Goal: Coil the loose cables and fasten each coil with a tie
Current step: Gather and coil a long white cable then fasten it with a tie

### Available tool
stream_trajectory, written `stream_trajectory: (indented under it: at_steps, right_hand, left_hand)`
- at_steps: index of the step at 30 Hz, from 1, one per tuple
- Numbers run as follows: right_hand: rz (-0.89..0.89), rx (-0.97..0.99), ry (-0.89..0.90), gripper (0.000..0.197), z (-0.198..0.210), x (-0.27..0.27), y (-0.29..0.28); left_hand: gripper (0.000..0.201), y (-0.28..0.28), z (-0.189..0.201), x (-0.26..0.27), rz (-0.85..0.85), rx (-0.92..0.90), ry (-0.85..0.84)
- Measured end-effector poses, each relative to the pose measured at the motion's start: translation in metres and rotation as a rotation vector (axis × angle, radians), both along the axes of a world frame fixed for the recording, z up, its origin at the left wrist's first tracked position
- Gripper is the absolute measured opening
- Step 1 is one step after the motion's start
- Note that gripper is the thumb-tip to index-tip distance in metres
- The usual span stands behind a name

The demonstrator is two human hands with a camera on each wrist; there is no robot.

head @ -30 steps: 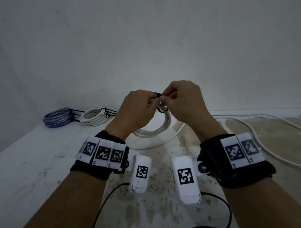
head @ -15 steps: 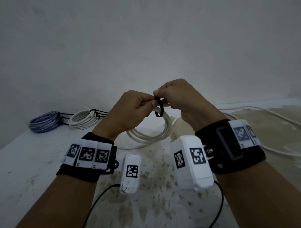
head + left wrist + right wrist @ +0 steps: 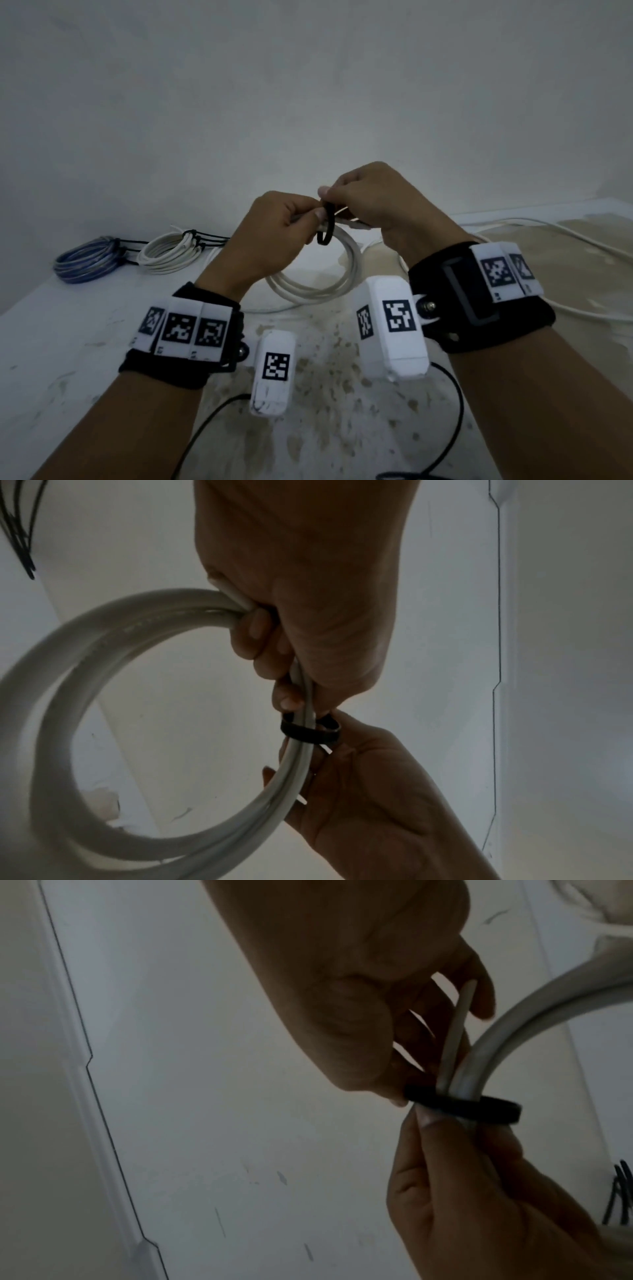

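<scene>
I hold a white cable coil (image 3: 318,287) up over the table. My left hand (image 3: 274,233) grips the bundled strands near the top of the coil (image 3: 103,653). A black tie (image 3: 327,224) forms a loose loop around those strands (image 3: 310,731). My right hand (image 3: 363,202) pinches the tie (image 3: 462,1104) just beside the left thumb. The right hand's lower fingers also curl round the cable.
A blue cable coil (image 3: 89,258) and a white cable coil (image 3: 171,250), each with black ties, lie at the back left of the stained table (image 3: 68,342). A loose white cable (image 3: 565,236) trails across the right side. Spare black ties (image 3: 20,534) lie nearby.
Both hands and the coil rose a little and turned. The tie loop now hangs plainly around the strands, and the right wrist has rolled so its camera faces up.
</scene>
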State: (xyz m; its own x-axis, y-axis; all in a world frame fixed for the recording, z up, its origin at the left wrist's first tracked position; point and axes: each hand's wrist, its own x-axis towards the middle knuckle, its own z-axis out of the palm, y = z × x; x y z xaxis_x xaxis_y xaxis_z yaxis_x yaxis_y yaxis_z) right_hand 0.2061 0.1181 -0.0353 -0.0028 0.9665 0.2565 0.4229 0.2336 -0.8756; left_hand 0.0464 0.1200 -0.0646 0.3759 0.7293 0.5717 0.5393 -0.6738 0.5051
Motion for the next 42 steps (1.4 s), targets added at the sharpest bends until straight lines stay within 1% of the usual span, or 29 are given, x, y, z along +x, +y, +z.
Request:
stream_trajectory:
  at_steps: [3,6,8,9,11,13,17,19,21,24,26,29,31,36,39,42]
  right_hand:
    - [-0.020,0.014,0.147,0.023,-0.003,-0.001,0.003]
    - [-0.102,0.013,0.235,0.028,-0.006,0.003,0.006]
    - [-0.097,0.008,0.273,0.028,-0.006,0.004,0.005]
    - [-0.068,-0.002,0.259,0.030,-0.005,0.004,0.004]
    - [0.007,-0.022,0.149,0.035,-0.004,0.003,0.002]
    - [0.039,-0.003,0.077,0.033,-0.003,-0.001,0.001]
    - [-0.014,0.043,0.089,0.031,-0.003,-0.002,0.000]
    - [-0.025,0.031,0.078,0.032,-0.004,0.000,0.001]
    - [-0.031,0.009,0.080,0.028,-0.004,0.001,0.001]
    - [-0.018,-0.004,0.144,0.023,-0.002,0.000,0.000]
    - [-0.018,0.006,0.165,0.024,-0.001,-0.002,-0.001]
    - [-0.037,0.046,0.112,0.031,-0.003,-0.003,0.001]
    - [-0.036,0.066,0.082,0.034,-0.005,-0.003,0.001]
    - [-0.041,0.086,0.102,0.031,-0.004,-0.004,0.000]
    - [-0.061,0.077,0.132,0.026,-0.004,-0.004,0.001]
    - [-0.055,0.055,0.171,0.025,-0.004,-0.002,0.002]
  left_hand:
    - [0.035,-0.002,-0.001,0.003,-0.037,-0.028,0.029]
    - [0.037,-0.006,-0.004,0.010,-0.096,-0.058,0.072]
    - [0.037,-0.006,-0.004,0.011,-0.091,-0.065,0.049]
    - [0.038,-0.006,-0.002,0.009,-0.077,-0.070,0.018]
    - [0.038,-0.005,0.002,0.005,-0.044,-0.077,-0.053]
    - [0.037,-0.006,0.006,0.001,-0.026,-0.090,-0.095]
    - [0.038,-0.009,0.006,0.005,-0.023,-0.136,-0.106]
    - [0.038,-0.008,0.004,0.006,-0.030,-0.148,-0.098]
    - [0.037,-0.007,0.004,0.007,-0.029,-0.165,-0.108]
    - [0.031,-0.007,0.005,0.007,-0.003,-0.172,-0.137]
    - [0.025,-0.006,0.004,0.007,0.020,-0.189,-0.189]
    - [0.019,-0.006,0.005,0.008,0.028,-0.224,-0.236]
    - [0.019,-0.007,0.005,0.009,0.014,-0.234,-0.235]
    - [0.023,-0.007,0.006,0.007,-0.016,-0.314,-0.281]
    - [0.025,-0.009,0.008,0.008,-0.051,-0.305,-0.283]
    - [0.024,-0.010,0.008,0.007,-0.079,-0.278,-0.247]
